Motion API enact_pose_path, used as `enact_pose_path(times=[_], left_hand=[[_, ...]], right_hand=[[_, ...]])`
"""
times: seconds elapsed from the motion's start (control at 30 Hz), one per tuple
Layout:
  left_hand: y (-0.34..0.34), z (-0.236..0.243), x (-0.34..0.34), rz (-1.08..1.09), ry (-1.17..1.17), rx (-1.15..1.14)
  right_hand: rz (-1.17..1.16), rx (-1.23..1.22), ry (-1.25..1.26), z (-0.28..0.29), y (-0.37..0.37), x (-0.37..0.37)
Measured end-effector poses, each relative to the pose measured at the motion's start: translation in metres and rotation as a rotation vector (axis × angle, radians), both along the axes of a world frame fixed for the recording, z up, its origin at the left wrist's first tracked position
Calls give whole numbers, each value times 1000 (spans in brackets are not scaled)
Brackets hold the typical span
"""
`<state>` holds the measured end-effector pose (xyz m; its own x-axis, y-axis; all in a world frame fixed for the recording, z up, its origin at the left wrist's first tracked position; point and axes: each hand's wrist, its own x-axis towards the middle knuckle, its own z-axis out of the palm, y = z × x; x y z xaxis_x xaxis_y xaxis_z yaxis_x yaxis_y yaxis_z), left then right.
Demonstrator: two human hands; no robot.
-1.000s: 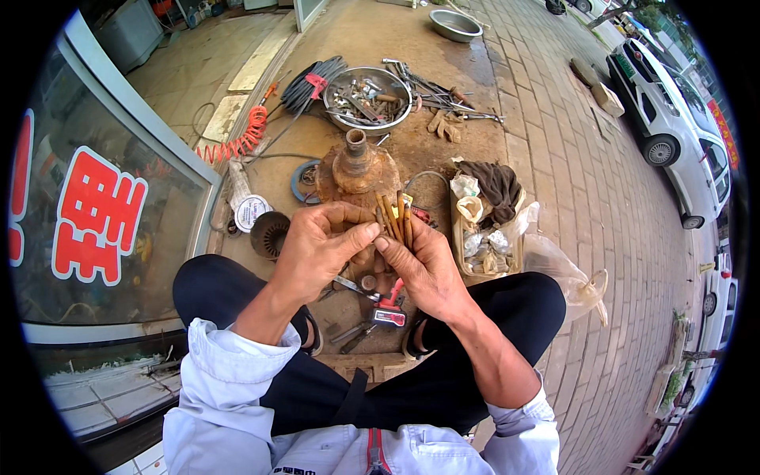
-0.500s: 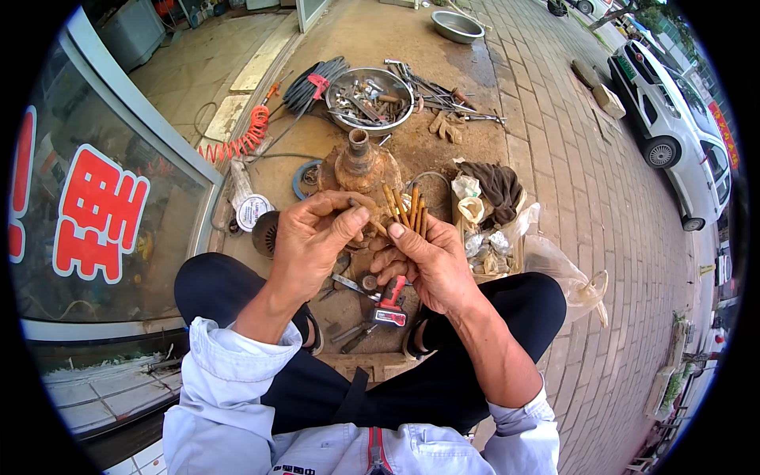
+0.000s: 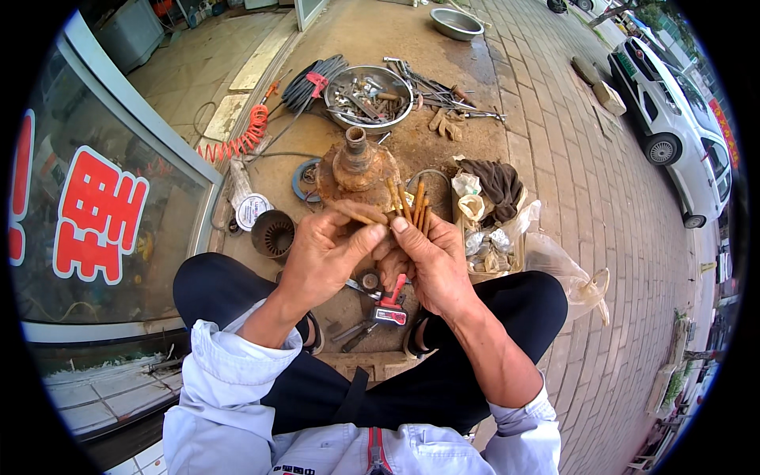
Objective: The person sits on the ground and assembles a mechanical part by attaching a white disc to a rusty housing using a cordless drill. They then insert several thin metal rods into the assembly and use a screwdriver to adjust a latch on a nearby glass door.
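Note:
My right hand (image 3: 431, 257) is closed around several thin, rusty-brown rods (image 3: 408, 204), which stick up in a fan between thumb and fingers. My left hand (image 3: 328, 249) meets it thumb to thumb. Its thumb and forefinger pinch what looks like one more brown rod (image 3: 358, 214), lying slantwise. Just beyond both hands a rusty, flanged metal housing (image 3: 358, 170) with an upright tubular neck stands on the ground. A red and black cordless power tool (image 3: 390, 305) lies below my hands, between my feet. The lower fingers are partly hidden.
A metal basin (image 3: 368, 95) of hardware stands beyond the housing, wrenches (image 3: 443, 99) and a glove (image 3: 447, 124) on its right. A slotted metal cylinder (image 3: 273, 233) sits at left. A box (image 3: 487, 245) with rags and plastic bags is at right. A coiled red hose (image 3: 245, 138) lies near the doorway.
My left hand has moved slightly right and down, against the right hand. The rod in it now lies slantwise across its fingers. More of the slotted cylinder shows.

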<state>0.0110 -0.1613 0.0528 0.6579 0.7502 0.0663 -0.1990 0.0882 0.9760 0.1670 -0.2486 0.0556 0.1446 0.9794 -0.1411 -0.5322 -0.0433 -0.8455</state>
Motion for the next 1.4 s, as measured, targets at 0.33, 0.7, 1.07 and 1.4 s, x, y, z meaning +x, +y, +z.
enact_pose_path(times=[0.33,0.7,1.07,1.4], left_hand=[[8,6,-11,-173,144,-145],[12,-2,-13,-212,228,-151],[12,3,-10,-134,249,-61],[5,-4,-3,32,121,-176]], right_hand=[[-159,-26,-313,0,1,-9],[-146,-28,-420,-19,2,-16],[-80,-96,-319,-7,0,-13],[-25,-120,-396,-6,-1,-11]])
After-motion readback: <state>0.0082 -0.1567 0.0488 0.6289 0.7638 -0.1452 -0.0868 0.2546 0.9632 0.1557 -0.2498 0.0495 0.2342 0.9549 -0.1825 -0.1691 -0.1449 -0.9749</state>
